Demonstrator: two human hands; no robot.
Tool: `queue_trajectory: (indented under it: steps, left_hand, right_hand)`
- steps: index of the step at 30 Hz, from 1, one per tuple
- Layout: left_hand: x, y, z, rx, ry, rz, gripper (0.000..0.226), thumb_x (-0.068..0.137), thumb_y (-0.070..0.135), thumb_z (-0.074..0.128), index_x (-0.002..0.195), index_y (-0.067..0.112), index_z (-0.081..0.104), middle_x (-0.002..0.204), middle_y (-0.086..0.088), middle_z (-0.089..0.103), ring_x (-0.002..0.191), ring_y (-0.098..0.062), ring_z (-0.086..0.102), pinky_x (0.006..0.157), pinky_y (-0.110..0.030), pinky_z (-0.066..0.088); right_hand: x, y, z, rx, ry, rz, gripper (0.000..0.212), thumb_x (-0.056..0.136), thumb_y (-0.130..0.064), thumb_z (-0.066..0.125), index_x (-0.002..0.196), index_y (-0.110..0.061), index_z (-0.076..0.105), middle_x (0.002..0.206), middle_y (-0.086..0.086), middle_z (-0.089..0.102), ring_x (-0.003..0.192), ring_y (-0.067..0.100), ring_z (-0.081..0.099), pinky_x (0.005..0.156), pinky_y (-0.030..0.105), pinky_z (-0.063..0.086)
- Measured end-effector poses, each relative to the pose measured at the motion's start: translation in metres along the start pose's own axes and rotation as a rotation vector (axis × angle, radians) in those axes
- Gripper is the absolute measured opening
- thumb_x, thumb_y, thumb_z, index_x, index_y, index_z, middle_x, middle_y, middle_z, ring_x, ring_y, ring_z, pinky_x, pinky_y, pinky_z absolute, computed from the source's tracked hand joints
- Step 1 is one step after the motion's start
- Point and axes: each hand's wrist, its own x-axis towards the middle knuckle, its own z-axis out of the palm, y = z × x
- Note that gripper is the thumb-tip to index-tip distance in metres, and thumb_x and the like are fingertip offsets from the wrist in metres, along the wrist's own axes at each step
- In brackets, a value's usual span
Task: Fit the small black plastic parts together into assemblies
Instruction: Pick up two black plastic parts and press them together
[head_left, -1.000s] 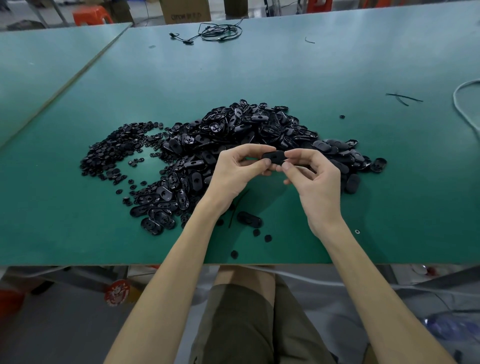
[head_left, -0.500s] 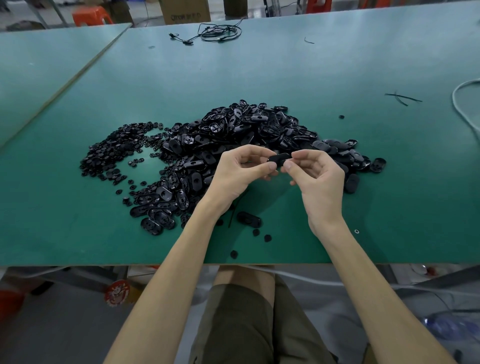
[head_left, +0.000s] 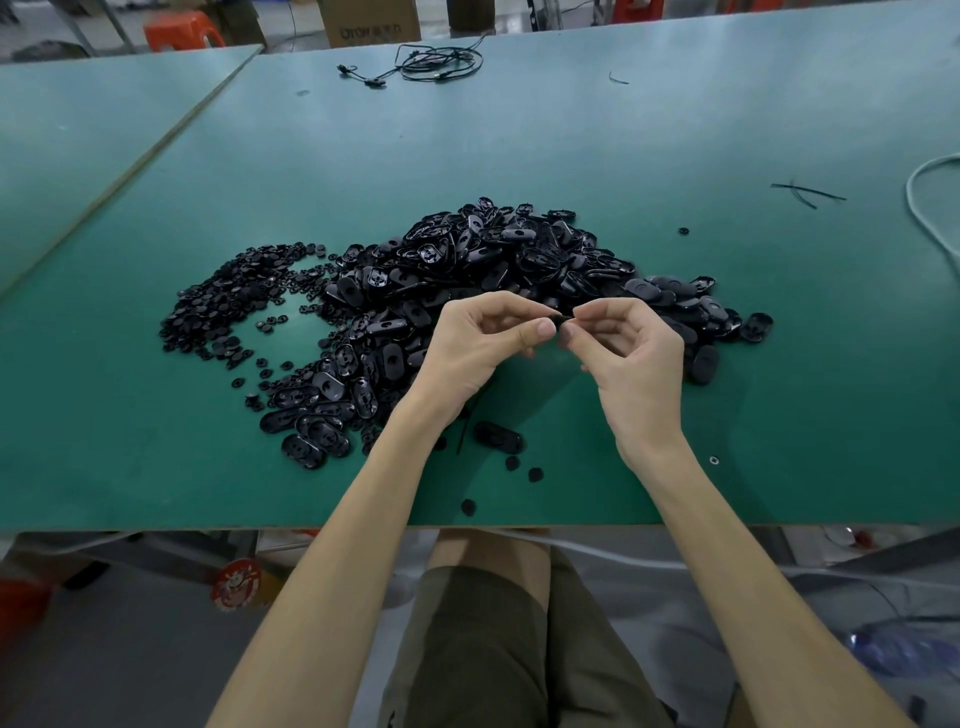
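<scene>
Black plastic, a small part, sits pinched between the two hands above the near middle of the green tabletop. It is mostly hidden by the fingertips, so its shape cannot be told. The left hand holds it between thumb and forefinger, and the right hand meets it from the other side with the same pinch. Each grip is clamped on the part, the other fingers loosely curled. Just behind the hands lies a heap of oval black shells, which trails off to the right and down past the left wrist. Left of the heap spreads a patch of small round black pieces. Near the front edge, between the forearms, lie a lone oval shell and a few loose round pieces. At the far side lies a coil of black cable, and a white cable loops in at the right edge
</scene>
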Motion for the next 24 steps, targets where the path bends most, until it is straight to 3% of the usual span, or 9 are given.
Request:
queue_trajectory:
  steps: [3, 9, 20, 24]
  left_hand:
    - [-0.0004, -0.0005, -0.0005, -0.012, -0.016, -0.004, 0.014, 0.092, 0.008, 0.075, 0.103, -0.002, 0.076, 0.092, -0.014, 0.078, 0.078, -0.021, 0.072, 0.075, -0.035, 0.060]
    - [-0.0005, -0.0011, 0.0004, -0.012, -0.032, -0.041, 0.019, 0.092, 0.008, 0.076, 0.107, -0.004, 0.075, 0.093, -0.014, 0.079, 0.074, -0.023, 0.074, 0.072, -0.031, 0.061]
    - [0.0004, -0.0002, 0.0003, -0.048, -0.034, -0.089, 0.019, 0.094, 0.014, 0.076, 0.108, 0.001, 0.077, 0.100, -0.020, 0.078, 0.068, -0.025, 0.074, 0.071, -0.034, 0.063]
    - [0.0004, -0.0006, 0.0002, -0.039, -0.049, -0.086, 0.020, 0.093, 0.009, 0.076, 0.110, -0.003, 0.074, 0.095, -0.021, 0.077, 0.067, -0.024, 0.073, 0.071, -0.033, 0.063]
  right_hand:
    - [-0.0003, 0.0003, -0.0007, 0.000, -0.001, -0.011, 0.019, 0.087, -0.011, 0.084, 0.095, -0.023, 0.071, 0.090, -0.005, 0.077, 0.087, 0.011, 0.074, 0.079, 0.027, 0.058]
    - [0.0008, 0.0016, -0.0028, -0.027, -0.001, -0.028, 0.019, 0.087, -0.013, 0.083, 0.095, -0.024, 0.070, 0.090, -0.012, 0.075, 0.089, 0.009, 0.072, 0.087, 0.034, 0.060]
    - [0.0012, 0.0018, -0.0018, -0.032, 0.023, -0.055, 0.016, 0.090, -0.015, 0.080, 0.093, -0.027, 0.070, 0.089, -0.013, 0.075, 0.087, 0.009, 0.071, 0.082, 0.025, 0.056]
    - [0.0013, 0.0020, -0.0012, -0.027, 0.026, -0.061, 0.017, 0.089, -0.014, 0.081, 0.092, -0.027, 0.070, 0.089, -0.013, 0.075, 0.086, 0.007, 0.071, 0.080, 0.022, 0.055]
